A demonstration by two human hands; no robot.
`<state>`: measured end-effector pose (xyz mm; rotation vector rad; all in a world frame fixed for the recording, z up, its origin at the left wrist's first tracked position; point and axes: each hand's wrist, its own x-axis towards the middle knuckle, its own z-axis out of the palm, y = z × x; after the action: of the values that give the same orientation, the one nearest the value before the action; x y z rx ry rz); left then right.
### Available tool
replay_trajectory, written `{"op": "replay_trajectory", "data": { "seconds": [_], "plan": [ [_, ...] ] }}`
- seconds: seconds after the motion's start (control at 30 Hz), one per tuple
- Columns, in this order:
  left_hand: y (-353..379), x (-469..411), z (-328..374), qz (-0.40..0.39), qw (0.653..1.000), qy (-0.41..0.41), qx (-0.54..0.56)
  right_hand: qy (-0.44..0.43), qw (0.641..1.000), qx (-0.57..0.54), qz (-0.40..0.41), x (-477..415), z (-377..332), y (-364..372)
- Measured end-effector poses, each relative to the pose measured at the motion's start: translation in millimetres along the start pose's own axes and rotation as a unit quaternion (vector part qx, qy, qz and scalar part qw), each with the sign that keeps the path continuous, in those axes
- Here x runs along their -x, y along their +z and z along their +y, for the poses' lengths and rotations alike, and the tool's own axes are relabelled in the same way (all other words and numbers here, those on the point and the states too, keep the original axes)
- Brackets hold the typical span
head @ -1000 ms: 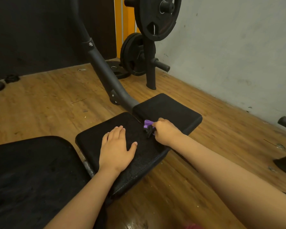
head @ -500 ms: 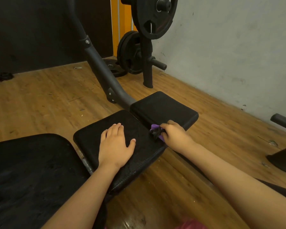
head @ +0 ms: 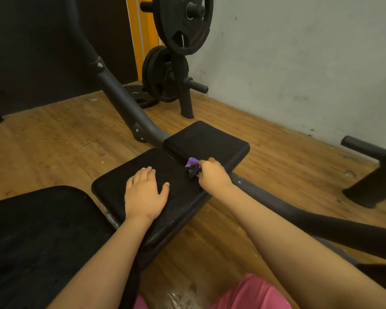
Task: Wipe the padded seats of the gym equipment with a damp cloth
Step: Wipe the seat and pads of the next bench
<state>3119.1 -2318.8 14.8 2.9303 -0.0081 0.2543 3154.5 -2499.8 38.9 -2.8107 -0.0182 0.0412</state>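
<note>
On the seat pad (head: 112,186), left hand (head: 144,195) lies flat; right hand (head: 212,175) grips cloth (head: 192,166) bunched leftward

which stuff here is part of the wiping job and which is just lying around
In the job: cloth, gripped by the right hand; middle pad under the left hand; far pad; near pad.
Just lying about: weight plates; plate stand.
</note>
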Motion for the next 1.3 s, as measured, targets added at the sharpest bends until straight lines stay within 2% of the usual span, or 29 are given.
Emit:
{"op": "replay_trajectory", "data": {
  "seconds": [0.13,0.27,0.4,0.47,0.63,0.9,1.1,1.3],
  "plan": [
    [-11.4,11.9,10.6,-0.018,0.997,0.028,-0.068,0.022,1.000,-0.003,0.019,22.9,15.0,-3.7],
    [-20.3,38.1,12.7,-0.030,0.994,0.070,-0.083,0.054,0.998,0.011,0.021,36.3,29.5,-18.6],
    [-28.6,57.4,5.2,-0.047,0.991,0.075,-0.099,0.147,0.986,-0.002,0.072,53.9,53.9,-45.0],
    [-34.7,62.7,5.0,-0.056,0.990,0.070,-0.107,0.162,0.981,-0.029,0.103,63.0,64.2,-57.7],
    [-54.1,80.3,13.8,-0.066,0.988,0.072,-0.115,0.101,0.980,-0.101,0.138,90.8,61.8,-77.0],
    [-82.6,118.0,12.3,-0.040,0.990,0.081,-0.110,0.046,0.979,-0.138,0.140,140.5,41.3,-79.0],
    [-95.5,154.0,-5.1,-0.015,0.995,0.061,-0.071,-0.006,0.978,-0.166,0.124,171.0,14.8,-67.1],
    [-120.3,183.4,-24.8,0.029,0.998,0.062,0.013,-0.067,0.978,-0.168,0.104,194.7,-23.4,-72.0]
  ]
}}
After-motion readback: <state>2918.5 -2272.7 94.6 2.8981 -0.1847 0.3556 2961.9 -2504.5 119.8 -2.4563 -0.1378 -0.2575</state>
